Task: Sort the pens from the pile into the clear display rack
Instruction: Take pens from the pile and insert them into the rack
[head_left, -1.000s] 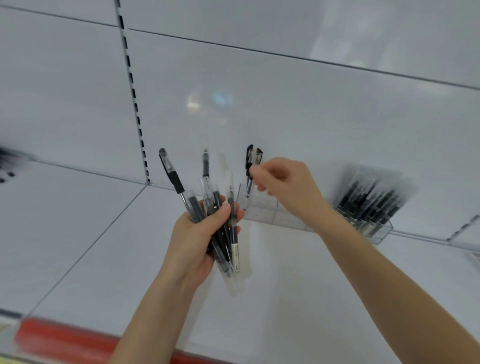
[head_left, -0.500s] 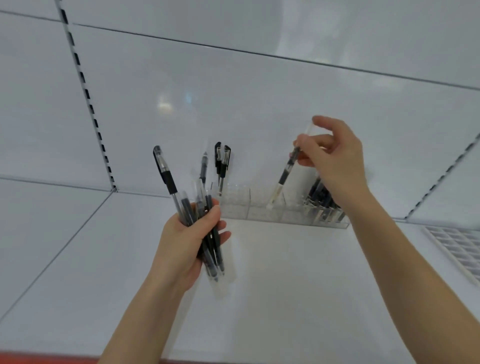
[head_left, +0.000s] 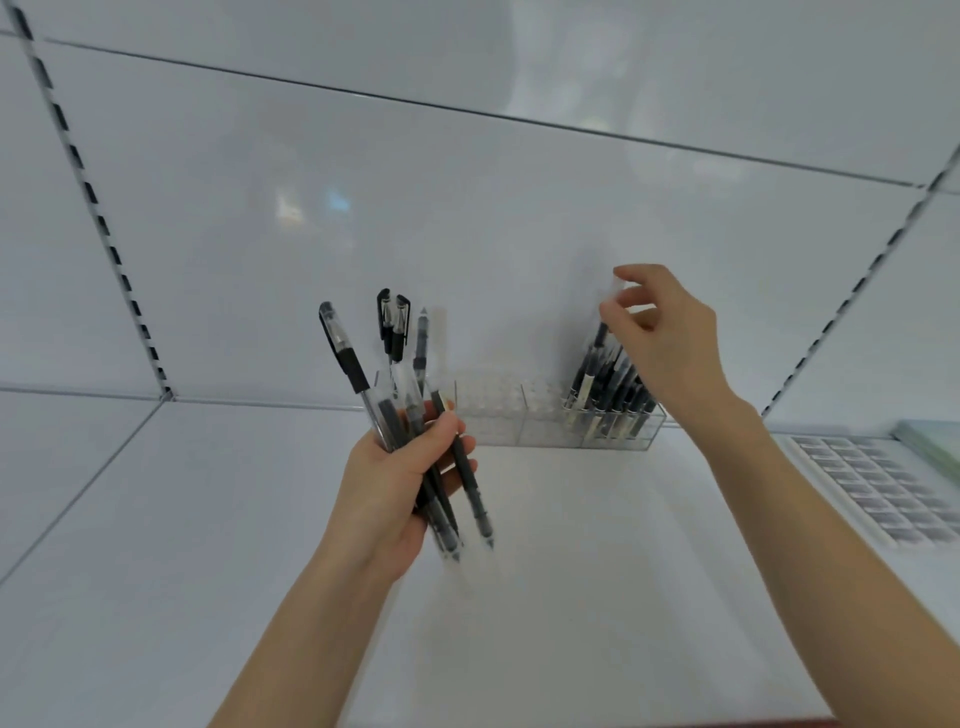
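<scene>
Left hand: the left hand (head_left: 400, 483) was raised over the middle of the white shelf (head_left: 597, 597), fingers wrapped tight around a fanned bundle of pens (head_left: 410, 415).
Bundle: about 5 black and clear pens, some with caps up and some with tips down; the lowest tips hung below the palm, clear of the shelf surface.
Right hand: the right hand (head_left: 670, 343) was up by the shelf's rear edge, thumb and forefinger pinched narrow on the top of a single pen (head_left: 597, 348), the other fingers loosely curled.
Single pen: it stood nearly upright, leaning slightly right, with its lower end down among the pens already in the rack; whether it had seated fully in a slot could not be told.
Rack: the clear display rack (head_left: 524, 421) sat along the rear edge of the shelf, against the white back panel (head_left: 467, 234).
Rack contents: a cluster of stored pens (head_left: 618, 395) filled the right end; the left and middle slots looked see-through and unfilled.
Right edge of shelf: a flat grid tray (head_left: 878, 493) with many small cells lay near the shelf's right edge, well apart from the rack.
</scene>
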